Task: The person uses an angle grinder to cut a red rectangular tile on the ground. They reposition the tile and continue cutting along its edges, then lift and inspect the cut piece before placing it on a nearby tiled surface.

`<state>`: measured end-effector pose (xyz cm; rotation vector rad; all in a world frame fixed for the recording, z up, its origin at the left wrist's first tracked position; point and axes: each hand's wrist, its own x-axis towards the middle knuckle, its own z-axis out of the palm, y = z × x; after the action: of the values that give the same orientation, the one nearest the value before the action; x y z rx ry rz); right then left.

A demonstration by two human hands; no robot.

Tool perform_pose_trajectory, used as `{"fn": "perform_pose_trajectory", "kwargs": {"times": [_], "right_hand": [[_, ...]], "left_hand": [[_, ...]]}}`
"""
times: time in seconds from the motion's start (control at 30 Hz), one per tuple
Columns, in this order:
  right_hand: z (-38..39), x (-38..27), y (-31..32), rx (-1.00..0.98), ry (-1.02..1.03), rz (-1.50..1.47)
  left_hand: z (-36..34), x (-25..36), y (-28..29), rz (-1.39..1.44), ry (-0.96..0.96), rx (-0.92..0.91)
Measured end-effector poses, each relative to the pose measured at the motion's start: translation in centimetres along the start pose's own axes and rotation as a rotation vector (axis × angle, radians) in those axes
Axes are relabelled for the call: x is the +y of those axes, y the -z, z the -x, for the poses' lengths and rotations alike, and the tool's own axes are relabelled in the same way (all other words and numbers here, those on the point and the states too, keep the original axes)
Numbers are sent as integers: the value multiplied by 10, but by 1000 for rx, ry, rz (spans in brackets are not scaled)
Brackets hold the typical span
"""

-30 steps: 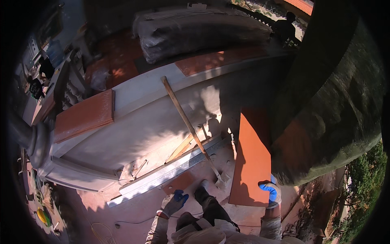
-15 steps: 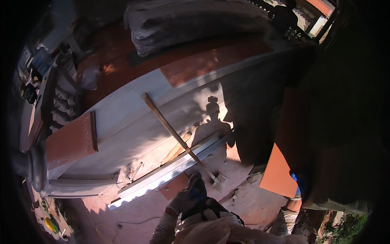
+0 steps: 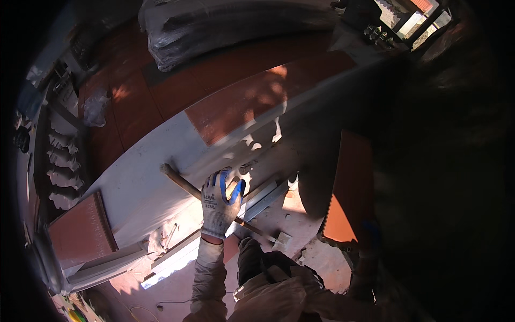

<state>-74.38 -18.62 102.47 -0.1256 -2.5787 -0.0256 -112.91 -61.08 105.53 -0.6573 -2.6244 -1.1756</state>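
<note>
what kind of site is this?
Likely an outdoor tiling job. Terracotta tiles lie partly laid beside a grey mortar bed, a wrapped stack waits behind, and the gloved left hand is on a wooden handle.

Harsh sun on the grey slab (image 3: 161,177) — right side deep shadow, fisheye edges black and bent.

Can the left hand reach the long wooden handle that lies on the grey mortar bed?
Probably yes. The gloved left hand already lies over the wooden handle, and nothing stands between them. Whether its fingers have closed on the handle cannot be told from here.
</note>
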Motion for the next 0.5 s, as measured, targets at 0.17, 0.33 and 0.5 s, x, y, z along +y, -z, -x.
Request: {"fn": "perform_pose_trajectory", "kwargs": {"times": [0.17,0.33,0.5], "right_hand": [[-4,36,-10,-122,-815,-516],[-28,43,-15,92,-1008,-968],[-93,34,-35,216,-899,-1535]], "left_hand": [[-69,-38,-14,-168,47,254],[-107,-66,-35,-398,203,269],[-119,-76,-45,-381,158,222]]}}
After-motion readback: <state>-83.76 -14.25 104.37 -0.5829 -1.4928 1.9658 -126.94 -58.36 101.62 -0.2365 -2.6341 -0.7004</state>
